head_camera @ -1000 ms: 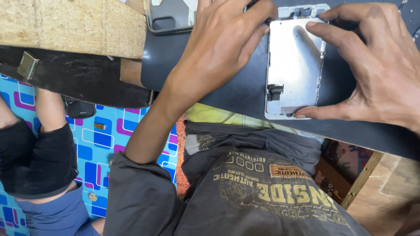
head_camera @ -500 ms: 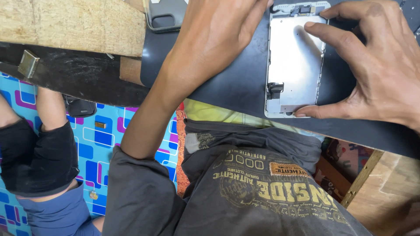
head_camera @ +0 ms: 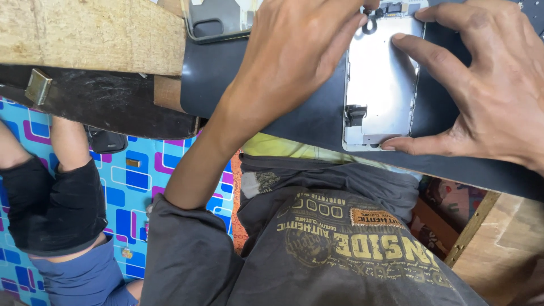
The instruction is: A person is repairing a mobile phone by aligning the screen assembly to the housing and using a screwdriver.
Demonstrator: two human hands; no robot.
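Observation:
A phone display panel (head_camera: 381, 90) lies back side up, silvery metal showing, on a black mat (head_camera: 283, 107). My left hand (head_camera: 294, 51) reaches across the mat, and its fingertips close on the panel's top left corner by a small round part. My right hand (head_camera: 493, 96) braces the panel from the right, thumb against the bottom edge and forefinger on the upper right corner. I cannot tell if my left fingers hold a small tool.
A dark phone housing (head_camera: 218, 20) lies at the mat's top edge. A rough wooden board (head_camera: 85, 34) with a metal bracket (head_camera: 37, 85) is at the left. Below it a person's legs in black shorts (head_camera: 56, 204) rest on a blue patterned floor mat (head_camera: 133, 187).
My left hand has slid up and right, from over the panel's left side to its top corner. My right hand keeps the same hold.

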